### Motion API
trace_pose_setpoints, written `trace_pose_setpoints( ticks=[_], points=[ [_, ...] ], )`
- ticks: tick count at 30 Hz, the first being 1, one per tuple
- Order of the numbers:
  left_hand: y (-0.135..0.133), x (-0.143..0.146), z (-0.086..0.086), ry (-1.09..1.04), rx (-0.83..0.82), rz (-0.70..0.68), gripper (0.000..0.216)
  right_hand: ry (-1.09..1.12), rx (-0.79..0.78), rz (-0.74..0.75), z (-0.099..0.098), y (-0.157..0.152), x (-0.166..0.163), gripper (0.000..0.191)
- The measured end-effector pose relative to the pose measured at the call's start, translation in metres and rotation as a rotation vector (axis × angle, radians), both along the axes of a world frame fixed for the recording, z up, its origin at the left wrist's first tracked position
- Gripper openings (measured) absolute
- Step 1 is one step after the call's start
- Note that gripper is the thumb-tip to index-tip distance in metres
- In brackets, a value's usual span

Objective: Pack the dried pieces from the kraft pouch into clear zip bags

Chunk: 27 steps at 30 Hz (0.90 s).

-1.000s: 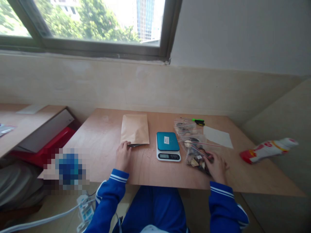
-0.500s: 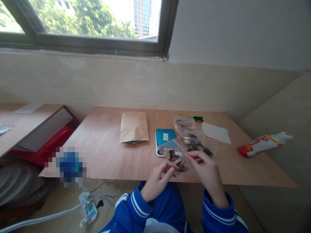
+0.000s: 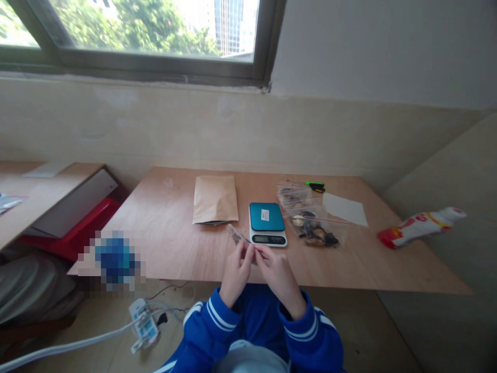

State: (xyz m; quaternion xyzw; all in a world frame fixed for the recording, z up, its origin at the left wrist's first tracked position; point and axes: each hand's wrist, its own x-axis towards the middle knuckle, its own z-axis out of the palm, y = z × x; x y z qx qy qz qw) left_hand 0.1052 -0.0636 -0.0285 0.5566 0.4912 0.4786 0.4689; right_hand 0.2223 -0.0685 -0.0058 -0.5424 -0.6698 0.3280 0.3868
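Note:
My left hand and my right hand meet over the near edge of the wooden table. Between their fingertips they pinch a small clear zip bag with dark pieces inside. It is seen almost edge-on and sticks up to the left. Just beyond the hands stands a small scale with a teal top. To its right lie other zip bags of dried pieces. A brown paper pouch lies flat to the left of the scale.
A white sheet and a green-and-black tool lie at the back right. A red-and-white packet rests on the ledge to the right. A power strip and cable lie on the floor, a second table stands left.
My right hand lifted one zip bag off the pile and carried it left in front of the scale. My left hand left the pouch and joined it on the bag.

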Motion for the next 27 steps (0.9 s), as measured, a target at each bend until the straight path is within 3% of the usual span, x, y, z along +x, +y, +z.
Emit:
trace_pose_setpoints(
  ticks=[5,16,22,27],
  points=[
    [0.002,-0.010,0.001,0.126,0.007,0.061,0.027,0.095,-0.028,-0.059,-0.009,0.003,-0.015,0.020],
    [0.001,-0.024,-0.001,0.130,0.037,-0.054,0.033,0.552,-0.192,-0.121,-0.012,0.003,-0.023,0.027],
    [0.007,-0.027,0.001,0.172,-0.011,-0.003,0.032,0.519,-0.211,-0.056,-0.011,0.003,-0.020,0.029],
    [0.007,-0.025,0.002,0.186,-0.043,0.073,0.026,0.424,-0.137,-0.051,-0.014,0.003,-0.021,0.024]
  ],
)
